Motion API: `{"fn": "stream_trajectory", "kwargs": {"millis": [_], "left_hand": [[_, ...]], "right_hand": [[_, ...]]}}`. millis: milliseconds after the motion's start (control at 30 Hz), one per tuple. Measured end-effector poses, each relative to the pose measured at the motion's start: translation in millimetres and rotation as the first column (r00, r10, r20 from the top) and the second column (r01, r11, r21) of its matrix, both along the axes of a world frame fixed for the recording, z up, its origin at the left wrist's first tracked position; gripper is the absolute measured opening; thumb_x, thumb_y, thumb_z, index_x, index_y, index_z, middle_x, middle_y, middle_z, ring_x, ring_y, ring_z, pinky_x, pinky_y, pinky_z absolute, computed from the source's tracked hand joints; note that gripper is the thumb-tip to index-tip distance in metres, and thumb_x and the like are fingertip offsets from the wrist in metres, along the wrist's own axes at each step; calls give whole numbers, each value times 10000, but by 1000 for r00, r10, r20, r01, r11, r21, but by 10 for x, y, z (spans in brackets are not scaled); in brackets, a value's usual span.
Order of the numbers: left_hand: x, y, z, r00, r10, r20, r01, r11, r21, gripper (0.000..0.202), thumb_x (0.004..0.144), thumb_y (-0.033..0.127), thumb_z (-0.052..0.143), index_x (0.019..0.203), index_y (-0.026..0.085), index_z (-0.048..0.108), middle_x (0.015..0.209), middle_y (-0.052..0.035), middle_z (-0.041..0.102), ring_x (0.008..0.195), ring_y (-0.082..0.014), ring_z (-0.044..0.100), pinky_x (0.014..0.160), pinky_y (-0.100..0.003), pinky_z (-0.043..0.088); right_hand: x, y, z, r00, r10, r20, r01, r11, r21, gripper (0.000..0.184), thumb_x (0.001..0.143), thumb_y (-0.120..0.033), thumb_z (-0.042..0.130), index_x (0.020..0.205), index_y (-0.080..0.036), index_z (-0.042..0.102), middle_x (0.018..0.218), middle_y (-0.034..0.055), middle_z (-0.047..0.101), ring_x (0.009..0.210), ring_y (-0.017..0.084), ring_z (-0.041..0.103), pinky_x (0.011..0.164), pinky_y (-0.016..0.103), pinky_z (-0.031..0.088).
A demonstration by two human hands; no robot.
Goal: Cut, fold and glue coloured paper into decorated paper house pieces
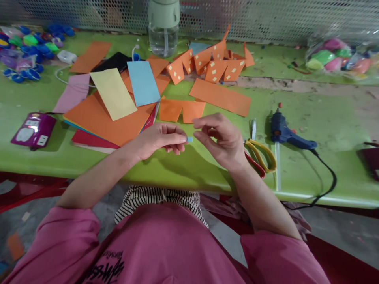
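Note:
My left hand point(166, 138) pinches a small light-blue piece of paper point(190, 139) between thumb and forefinger, above the table's front part. Just to its right, my right hand point(220, 138) has its thumb and forefinger apart, with nothing visible between them. Beyond both hands stands a folded orange paper piece point(171, 110), notched in the middle. Behind that, several orange paper animal shapes point(219, 69) with pale square spots stand in a group. A flat orange paper strip point(220, 96) lies in front of them.
Scissors point(260, 156) and a blue glue gun point(284, 130) lie at the right. Orange sheets point(118, 122), a yellow sheet point(115, 94) and a blue sheet point(143, 83) are stacked at the left. A purple socket box point(34, 130) sits far left; a water bottle point(164, 29) stands behind.

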State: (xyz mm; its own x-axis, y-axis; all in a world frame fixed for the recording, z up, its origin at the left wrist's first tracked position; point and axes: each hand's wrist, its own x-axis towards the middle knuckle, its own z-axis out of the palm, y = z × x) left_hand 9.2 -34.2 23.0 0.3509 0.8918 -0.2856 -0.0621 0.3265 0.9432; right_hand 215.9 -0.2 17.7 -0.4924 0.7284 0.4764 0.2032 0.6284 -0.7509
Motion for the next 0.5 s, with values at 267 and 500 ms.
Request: {"fn": "stream_trajectory", "kwargs": {"millis": [267,500], "left_hand": [[19,-61,92,1000,13,11,-12,996,-86,114,787,228,662,685,181,643,596,41,648,498,-49,576,503,-178,391],[21,-43,56,999,39,19,-38,995,-91,110,772,258,681,699,183,645,599,37,648,493,-52,568,489,-182,384]], "right_hand": [[21,11,29,982,102,156,-140,957,255,88,930,-210,652,975,-258,710,1015,44,699,889,174,669,731,337,560],[7,22,-15,976,58,208,-135,916,378,73,930,-227,650,962,-275,694,982,32,730,871,191,679,755,365,552]]}}
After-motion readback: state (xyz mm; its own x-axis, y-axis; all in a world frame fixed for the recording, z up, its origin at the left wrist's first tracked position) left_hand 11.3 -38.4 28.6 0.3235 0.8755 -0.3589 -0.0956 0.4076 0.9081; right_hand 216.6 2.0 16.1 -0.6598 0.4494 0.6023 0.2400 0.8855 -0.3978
